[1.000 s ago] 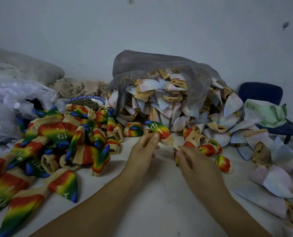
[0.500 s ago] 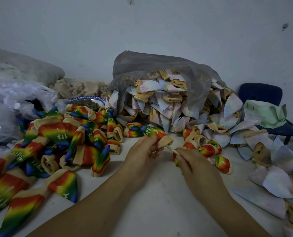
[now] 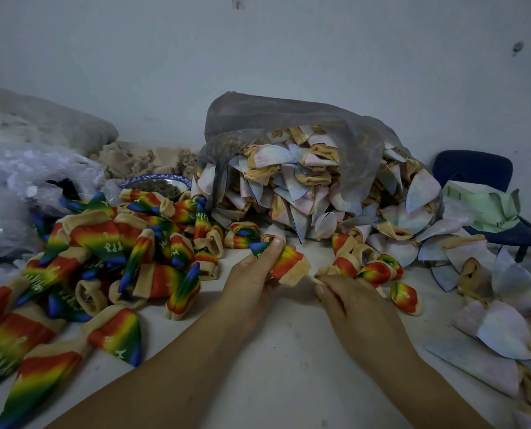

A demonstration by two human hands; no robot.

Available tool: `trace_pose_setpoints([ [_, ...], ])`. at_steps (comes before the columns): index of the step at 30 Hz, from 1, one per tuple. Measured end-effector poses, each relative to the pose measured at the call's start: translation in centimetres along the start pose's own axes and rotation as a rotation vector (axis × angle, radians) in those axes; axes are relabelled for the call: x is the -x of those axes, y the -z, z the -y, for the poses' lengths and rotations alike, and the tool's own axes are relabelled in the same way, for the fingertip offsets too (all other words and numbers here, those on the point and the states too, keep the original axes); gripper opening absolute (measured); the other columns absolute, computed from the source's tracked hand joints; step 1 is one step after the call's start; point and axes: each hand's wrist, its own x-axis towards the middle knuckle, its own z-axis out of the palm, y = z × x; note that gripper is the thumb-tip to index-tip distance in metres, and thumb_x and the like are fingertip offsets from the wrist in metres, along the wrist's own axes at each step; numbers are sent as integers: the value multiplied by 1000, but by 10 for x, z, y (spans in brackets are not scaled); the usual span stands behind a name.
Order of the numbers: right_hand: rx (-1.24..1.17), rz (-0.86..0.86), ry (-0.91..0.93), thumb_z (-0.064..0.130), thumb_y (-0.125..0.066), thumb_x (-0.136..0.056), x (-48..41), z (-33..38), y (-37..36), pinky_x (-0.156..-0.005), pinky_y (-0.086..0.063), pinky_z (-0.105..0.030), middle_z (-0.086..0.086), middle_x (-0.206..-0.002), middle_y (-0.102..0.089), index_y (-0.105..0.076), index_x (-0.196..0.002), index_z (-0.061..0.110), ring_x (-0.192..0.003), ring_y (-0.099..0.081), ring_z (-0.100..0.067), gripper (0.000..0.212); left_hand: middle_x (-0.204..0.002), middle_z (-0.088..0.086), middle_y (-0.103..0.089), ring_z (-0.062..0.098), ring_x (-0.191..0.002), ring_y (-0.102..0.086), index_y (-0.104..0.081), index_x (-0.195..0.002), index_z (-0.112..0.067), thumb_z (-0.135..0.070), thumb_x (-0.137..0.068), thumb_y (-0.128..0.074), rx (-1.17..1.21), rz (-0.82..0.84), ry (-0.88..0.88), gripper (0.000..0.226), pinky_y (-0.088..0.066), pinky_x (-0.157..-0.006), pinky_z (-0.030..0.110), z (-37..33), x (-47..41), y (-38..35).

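Left grip [image 3: 251, 277] curled round rainbow cone [image 3: 289, 261]; right grip [image 3: 353, 305] pinches thin stick [image 3: 313, 278] at cone's beige open end; both over tabletop [image 3: 289, 373].

Rainbow bands beside washed-out pastels

The held cone [image 3: 289, 264] runs blue tip, green, yellow, orange-red to a tan cuff — the stick [image 3: 314, 279] is tan too; the rainbow pile [image 3: 109, 246] matches, lettered white; pastel pieces [image 3: 307, 193] are pale pink-blue, tan-edged, under a grey bag [image 3: 289, 119]; the chair [image 3: 474, 168] navy.
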Motion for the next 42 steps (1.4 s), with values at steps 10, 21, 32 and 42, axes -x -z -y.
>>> trace_pose_setpoints([
  [10, -30, 131, 152, 37, -26, -102, 10, 31, -11, -56, -34, -29, 11, -79, -48, -41, -128, 34, -68, -46, -9, 30, -72, -4, -73, 17, -77, -72, -63, -87, -25, -66, -68, -70, -93, -397, -112, 45, -59, -73, 36, -5, -11, 9],
  [21, -33, 8, -17, 39, -33, -100, 3, 10, 2, -76, -48, -30, 11, -106, -58, -55, -113, 32, -93, -56, -9, 27, -97, 5, -77, 18, -96, -72, -70, -105, -12, -57, -51, -79, -189, -11, 32, 71, -55, -83, 30, 3, 0, -2],
  [32, 34, -483, 106, 39, -51, -87, -4, 24, 12, -75, -35, -32, 2, -91, -57, -62, -82, 20, -86, -50, -20, 23, -60, 2, -58, 6, -45, -50, -76, -80, -4, -41, -78, -73, 286, -110, 190, 37, -45, -40, 16, 1, 1, -6],
  [42, -209, -205, 58, 46, -56, -89, -4, 29, -9, -63, -34, -12, 21, -93, -46, -59, -110, 32, -86, -47, 0, 26, -63, 6, -63, 10, -40, -52, -74, -87, -6, -43, -87, -67, 335, 63, 300, 38, -48, -40, 21, 9, 13, -19],
])
